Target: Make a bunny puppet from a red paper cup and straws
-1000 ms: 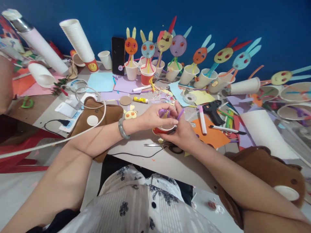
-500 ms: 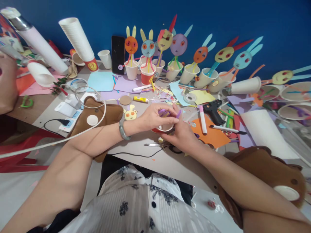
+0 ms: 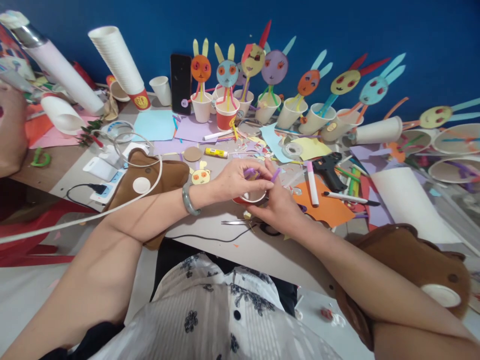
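In the middle of the desk, my right hand [image 3: 281, 202] wraps the side of a red and white paper cup [image 3: 248, 200], its open mouth turned up toward me. My left hand [image 3: 240, 179], with a bangle on its wrist, reaches over the rim with fingers pinched on a thin purple strip [image 3: 276, 174], perhaps a pipe cleaner. The strip's far end touches my right fingers. More purple shows between my left fingers; the fingertips partly hide the cup's inside. Just below the cup lie scissors [image 3: 234, 222]. Left of my left hand rests a yellow paper rabbit face [image 3: 200, 176].
Paper rabbits in cups [image 3: 226, 119] line the blue wall. A black glue gun [image 3: 330, 172], markers [image 3: 312, 185] and orange paper [image 3: 326, 205] lie to the right. At left are a cable-covered brown felt piece [image 3: 165, 175], a cup stack [image 3: 118, 62] and another person's hand [image 3: 11, 130].
Both hands keep the same hold on the cup and purple strip. The view has shifted only slightly.
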Demonstrator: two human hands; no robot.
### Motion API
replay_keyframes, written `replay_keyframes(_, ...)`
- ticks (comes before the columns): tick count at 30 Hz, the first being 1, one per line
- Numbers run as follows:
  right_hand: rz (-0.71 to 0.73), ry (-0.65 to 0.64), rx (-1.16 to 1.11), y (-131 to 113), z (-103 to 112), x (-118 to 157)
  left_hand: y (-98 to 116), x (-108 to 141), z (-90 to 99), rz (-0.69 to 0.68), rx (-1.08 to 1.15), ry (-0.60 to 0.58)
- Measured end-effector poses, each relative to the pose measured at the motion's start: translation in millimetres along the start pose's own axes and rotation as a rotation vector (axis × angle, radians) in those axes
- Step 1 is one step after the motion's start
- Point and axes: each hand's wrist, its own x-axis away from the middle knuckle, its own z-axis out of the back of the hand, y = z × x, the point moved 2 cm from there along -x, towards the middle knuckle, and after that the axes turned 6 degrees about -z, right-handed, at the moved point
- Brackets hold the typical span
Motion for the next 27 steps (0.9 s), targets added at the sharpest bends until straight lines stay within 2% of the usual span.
replay_keyframes(3,0.001,-0.045,0.006,-3,10,-1,0,0,1.6,0.013,-0.025,0.020)
replay_keyframes(6,0.020,-0.108,0.016,-4,34,-3,2,-2,4.7,0.042,-0.034,0.037)
replay_keyframes(10,0.058,0.044,0.078,-9,77,-4,3,-4,11.9,0.094,0.017,0.064)
replay_keyframes(11,0.067,0.059,0.121,-11,84,-3,3,-5,14.1,0.096,0.021,0.071)
replay_keyframes(12,0.071,0.008,0.177,-12,88,-2,3,-6,16.2,0.093,0.018,0.078)
replay_keyframes(16,0.110,-0.439,0.481,-17,75,7,2,-9,23.0,0.087,-0.004,0.124)
replay_keyframes(18,0.099,-0.582,0.617,-18,63,11,2,-9,24.0,0.108,0.018,0.134)
replay_keyframes(23,0.051,-0.635,0.727,-19,43,11,5,-10,22.3,0.170,0.104,0.125)
replay_keyframes(27,0.082,-0.650,0.719,-20,44,8,6,-10,23.3,0.159,0.103,0.155)
